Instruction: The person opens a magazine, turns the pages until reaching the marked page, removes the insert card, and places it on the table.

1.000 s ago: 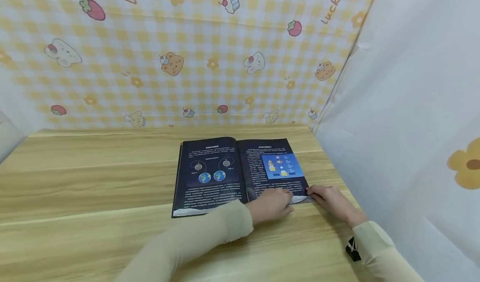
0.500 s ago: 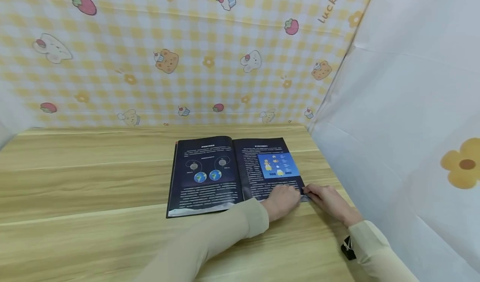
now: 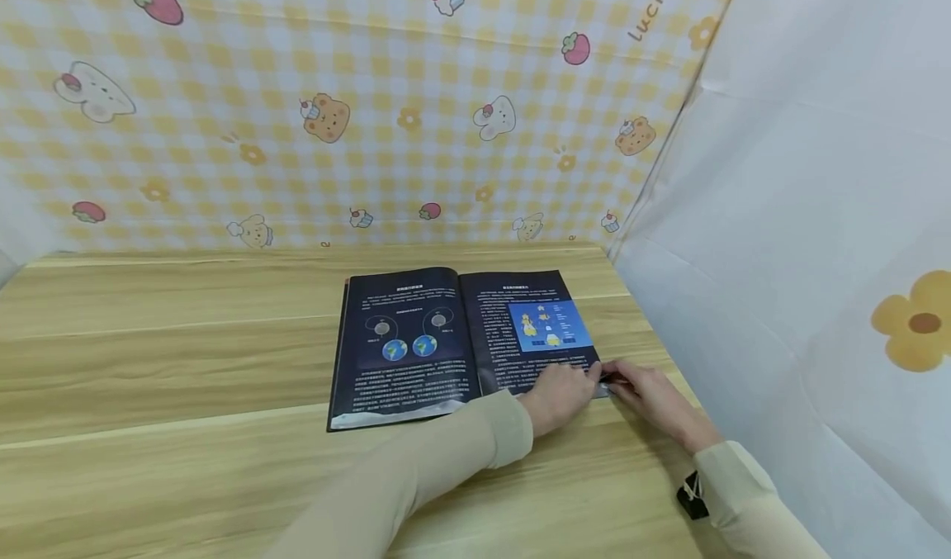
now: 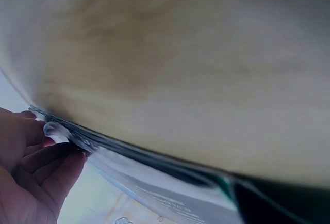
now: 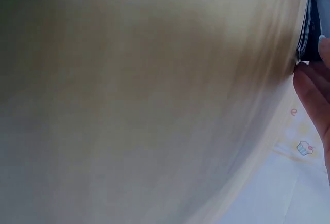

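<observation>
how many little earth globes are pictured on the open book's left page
2. Both small blue-green Earth globes sit side by side mid-page on the left page of the open dark book: one on the left, one on the right. None looks hidden.

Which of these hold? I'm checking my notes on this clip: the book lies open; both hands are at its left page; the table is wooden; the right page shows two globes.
The book lies open: true.
Both hands at its left page: false. The left hand and right hand meet at the right page's near corner.
The table is wooden: true.
Right page shows two globes: false. The globes are on the left page; the right page has a blue panel.
</observation>
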The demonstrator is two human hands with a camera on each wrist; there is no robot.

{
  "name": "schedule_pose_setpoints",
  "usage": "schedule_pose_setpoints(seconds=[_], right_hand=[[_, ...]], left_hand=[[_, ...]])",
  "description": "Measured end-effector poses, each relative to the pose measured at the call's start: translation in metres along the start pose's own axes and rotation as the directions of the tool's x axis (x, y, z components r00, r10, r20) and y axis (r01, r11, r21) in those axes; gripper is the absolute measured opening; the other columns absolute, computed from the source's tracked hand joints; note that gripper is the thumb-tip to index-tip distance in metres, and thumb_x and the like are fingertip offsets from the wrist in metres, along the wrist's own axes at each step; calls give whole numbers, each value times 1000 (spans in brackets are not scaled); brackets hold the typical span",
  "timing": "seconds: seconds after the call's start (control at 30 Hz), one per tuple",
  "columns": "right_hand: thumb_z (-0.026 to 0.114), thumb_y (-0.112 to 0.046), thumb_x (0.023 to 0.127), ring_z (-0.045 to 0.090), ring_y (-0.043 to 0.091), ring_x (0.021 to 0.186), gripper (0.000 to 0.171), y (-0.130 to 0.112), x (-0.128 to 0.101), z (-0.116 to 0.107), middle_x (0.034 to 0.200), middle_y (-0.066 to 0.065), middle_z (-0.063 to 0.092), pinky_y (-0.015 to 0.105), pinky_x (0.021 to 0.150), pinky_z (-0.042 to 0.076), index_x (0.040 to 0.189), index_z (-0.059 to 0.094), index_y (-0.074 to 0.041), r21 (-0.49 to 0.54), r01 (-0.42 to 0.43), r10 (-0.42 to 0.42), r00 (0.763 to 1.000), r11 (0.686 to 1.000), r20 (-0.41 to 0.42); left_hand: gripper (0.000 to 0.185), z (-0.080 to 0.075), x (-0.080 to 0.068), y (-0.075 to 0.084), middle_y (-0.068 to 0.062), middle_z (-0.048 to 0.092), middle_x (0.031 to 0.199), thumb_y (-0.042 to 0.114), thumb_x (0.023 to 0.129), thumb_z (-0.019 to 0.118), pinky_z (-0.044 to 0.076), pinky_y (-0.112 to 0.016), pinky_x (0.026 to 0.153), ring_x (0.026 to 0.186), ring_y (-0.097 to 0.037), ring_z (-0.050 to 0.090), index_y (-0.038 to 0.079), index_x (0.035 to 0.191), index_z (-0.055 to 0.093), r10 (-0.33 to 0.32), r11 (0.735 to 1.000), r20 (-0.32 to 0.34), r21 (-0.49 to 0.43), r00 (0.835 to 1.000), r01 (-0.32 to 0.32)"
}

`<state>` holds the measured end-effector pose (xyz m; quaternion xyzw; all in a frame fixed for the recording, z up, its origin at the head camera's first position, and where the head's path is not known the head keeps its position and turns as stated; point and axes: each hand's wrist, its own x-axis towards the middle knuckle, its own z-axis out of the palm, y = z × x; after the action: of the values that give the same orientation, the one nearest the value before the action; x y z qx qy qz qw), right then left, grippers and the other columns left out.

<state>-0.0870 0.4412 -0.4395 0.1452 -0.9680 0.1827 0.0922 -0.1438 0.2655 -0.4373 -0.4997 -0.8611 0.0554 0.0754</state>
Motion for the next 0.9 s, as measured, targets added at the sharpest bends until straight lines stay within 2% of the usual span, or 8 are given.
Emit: schedule_pose_setpoints(seconds=[0.1, 0.2, 0.3, 0.43, 0.5, 0.57, 0.7, 0.9], right_hand=[[64, 5, 83, 67, 26, 87, 22, -1, -6, -1, 97, 11, 69, 37, 75, 55, 104, 59, -2, 15, -54, 54, 997, 998, -47], [65, 2, 83, 66, 22, 82, 16, -1, -12, -1, 89, 7, 68, 33, 71, 56, 95, 59, -5, 5, -84, 84, 992, 996, -89], [67, 0, 83, 65, 14, 76, 13, 0, -16, -2, 83, 1, 67, 27, 65, 54, 87, 60, -10, -26, -76, 72, 992, 997, -108], [68, 0, 83, 66, 16, 78, 12, 0, -20, -2, 84, 2, 69, 29, 66, 55, 84, 64, -12, -69, -18, 11, 995, 997, -103], [67, 2, 82, 67, 21, 84, 13, 0, -20, -2, 89, 5, 70, 34, 71, 56, 86, 67, -10, -84, 19, -27, 995, 996, -96], [67, 3, 82, 67, 25, 89, 14, 0, -20, -2, 95, 8, 71, 38, 76, 55, 90, 69, -8, -101, 50, -59, 995, 994, -85], [65, 2, 83, 65, 31, 98, 20, -3, -17, -1, 107, 15, 68, 43, 82, 53, 102, 69, -3, -121, 84, -90, 995, 989, -47], [65, -2, 84, 60, 38, 108, 31, -12, -14, -3, 123, 21, 59, 45, 87, 50, 115, 64, 2, -124, 114, -104, 991, 986, 82]], left_hand=[[52, 1, -2, 0, 7, 67, 82, 21, 97, 51, 49, -21, 55, 70, -7, 61, 20, 146, 34, 14, 1000, -4, 4, 1000, -14], [62, 2, -3, 0, 5, 65, 80, 19, 95, 53, 49, -21, 57, 67, -9, 58, 26, 150, 23, 34, 999, 2, 0, 999, -34], [67, 2, -4, -1, 3, 64, 83, 17, 95, 54, 51, -22, 61, 68, -10, 58, 32, 150, 18, 48, 999, 2, -8, 999, -48], [66, 2, -6, -3, 0, 66, 94, 17, 96, 51, 52, -23, 65, 77, -12, 62, 37, 150, 18, 59, 998, -7, -11, 998, -60], [64, 2, -7, -3, 0, 66, 96, 17, 96, 51, 52, -22, 64, 79, -12, 63, 37, 149, 21, 62, 998, -14, -11, 998, -62], [56, 2, -7, -4, 1, 67, 100, 18, 96, 51, 53, -22, 64, 81, -11, 63, 35, 146, 31, 63, 998, -26, 5, 998, -62], [39, 2, -8, -6, 3, 67, 106, 19, 95, 53, 53, -22, 65, 89, -9, 64, 23, 134, 51, 61, 998, -45, 23, 997, -60], [38, 2, -8, -9, -3, 54, 135, 17, 100, 44, 52, -24, 85, 119, -15, 55, 14, 137, 48, 12, 1000, 34, 18, 999, -13]])
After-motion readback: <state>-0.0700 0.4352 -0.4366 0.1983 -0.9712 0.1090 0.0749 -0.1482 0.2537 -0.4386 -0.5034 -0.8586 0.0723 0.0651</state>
